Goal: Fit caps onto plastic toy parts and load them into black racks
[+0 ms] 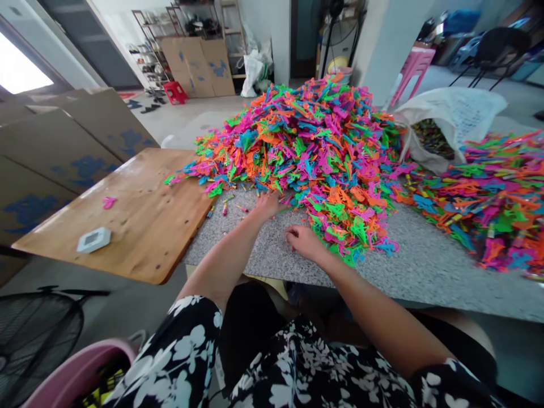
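A large heap of small bright plastic toy pieces (297,141), in pink, orange, green and blue, covers the middle of a grey speckled tabletop (263,249). My left hand (268,204) lies at the heap's near edge, fingers stretched forward against the pieces. Closer to me, my right hand (304,241) rests just above the stone surface with its fingers curled; whatever they may hold is hidden. It is beside a lower spill of pieces (352,226). Several small loose tubes with coloured ends (225,208) lie left of my left hand.
A wooden board (144,215) adjoins the left side, bearing a white hexagonal device (94,240) and a pink piece (109,202). On the right are a white sack (459,113) and a second heap (501,209). A pink tub (114,347) and a fan (38,328) stand lower left.
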Demonstrator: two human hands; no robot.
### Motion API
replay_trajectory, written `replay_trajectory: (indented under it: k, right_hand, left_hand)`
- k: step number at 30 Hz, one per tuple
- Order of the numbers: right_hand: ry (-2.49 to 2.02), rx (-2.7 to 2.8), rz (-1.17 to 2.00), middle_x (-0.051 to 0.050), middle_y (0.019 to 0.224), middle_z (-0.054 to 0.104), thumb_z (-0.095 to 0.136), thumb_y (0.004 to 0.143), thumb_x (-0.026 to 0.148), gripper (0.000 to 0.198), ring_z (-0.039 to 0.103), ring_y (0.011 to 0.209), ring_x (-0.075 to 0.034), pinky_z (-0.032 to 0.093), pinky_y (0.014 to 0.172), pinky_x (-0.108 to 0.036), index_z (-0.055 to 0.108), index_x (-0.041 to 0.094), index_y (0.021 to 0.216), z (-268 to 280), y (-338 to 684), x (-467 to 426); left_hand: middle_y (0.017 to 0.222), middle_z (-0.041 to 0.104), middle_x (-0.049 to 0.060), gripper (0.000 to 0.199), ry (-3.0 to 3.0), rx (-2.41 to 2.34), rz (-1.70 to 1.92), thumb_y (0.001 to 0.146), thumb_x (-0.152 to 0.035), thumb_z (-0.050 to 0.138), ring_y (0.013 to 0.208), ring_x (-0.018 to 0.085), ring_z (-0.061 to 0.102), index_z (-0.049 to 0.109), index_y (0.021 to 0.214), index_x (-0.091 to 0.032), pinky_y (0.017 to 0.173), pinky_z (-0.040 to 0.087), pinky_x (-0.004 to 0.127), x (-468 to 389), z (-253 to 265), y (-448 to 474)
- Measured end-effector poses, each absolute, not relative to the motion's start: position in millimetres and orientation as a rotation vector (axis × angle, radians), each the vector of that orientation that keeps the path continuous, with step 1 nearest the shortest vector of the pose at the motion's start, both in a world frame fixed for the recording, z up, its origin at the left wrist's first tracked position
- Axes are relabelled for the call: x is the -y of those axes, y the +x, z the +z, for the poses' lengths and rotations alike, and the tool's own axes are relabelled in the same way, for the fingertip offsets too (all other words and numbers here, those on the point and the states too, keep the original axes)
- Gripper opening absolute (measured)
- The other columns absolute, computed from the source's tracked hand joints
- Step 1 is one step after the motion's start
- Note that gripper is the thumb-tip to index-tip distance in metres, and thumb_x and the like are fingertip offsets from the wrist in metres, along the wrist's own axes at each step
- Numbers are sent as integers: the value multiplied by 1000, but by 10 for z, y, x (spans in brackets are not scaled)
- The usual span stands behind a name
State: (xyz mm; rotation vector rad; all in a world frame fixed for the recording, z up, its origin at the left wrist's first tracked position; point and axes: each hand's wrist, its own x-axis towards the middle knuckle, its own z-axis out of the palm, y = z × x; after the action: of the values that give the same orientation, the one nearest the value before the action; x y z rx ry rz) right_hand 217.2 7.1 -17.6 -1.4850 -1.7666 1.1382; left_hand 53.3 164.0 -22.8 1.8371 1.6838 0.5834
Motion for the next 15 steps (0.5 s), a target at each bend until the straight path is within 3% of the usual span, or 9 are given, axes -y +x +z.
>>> replay_trajectory:
  k: [4, 9, 11, 15]
  right_hand:
    - [-1696, 2006, 773, -12, 111, 79, 56, 100, 21, 22, 74, 106, -26, 51, 93, -31, 75, 18, 110, -159, 2058, -369]
    - [-1869, 2108, 543, -15, 124, 75, 48, 106, 24, 30, 70, 117, -27, 49, 98, -33, 67, 16, 127, -112, 1986, -665]
    - [-1847, 2170, 508, -15, 129, 72, 48, 105, 24, 31, 68, 120, -27, 48, 100, -33, 65, 17, 130, -98, 1934, -680]
    - [-1795, 2251, 442, -17, 133, 68, 54, 105, 35, 33, 69, 117, -31, 51, 97, -38, 62, 16, 131, -108, 1782, -560]
  left_hand:
    - [104, 75, 9, 42, 2100, -1708, 325, 67, -34, 92, 108, 29, 68, 74, 102, -21, 88, 49, 30, -1697, -212, 457]
    - [115, 77, 8, 68, 2211, -1527, 188, 68, -34, 87, 103, 27, 71, 70, 132, -21, 87, 53, 30, -1626, -171, 314]
    - [110, 78, 8, 62, 2206, -1482, 200, 67, -32, 86, 101, 27, 72, 74, 127, -20, 85, 53, 30, -1607, -156, 270]
    - [84, 76, 5, 32, 2080, -1434, 371, 70, -24, 78, 85, 24, 70, 82, 101, -20, 78, 53, 29, -1601, -140, 197]
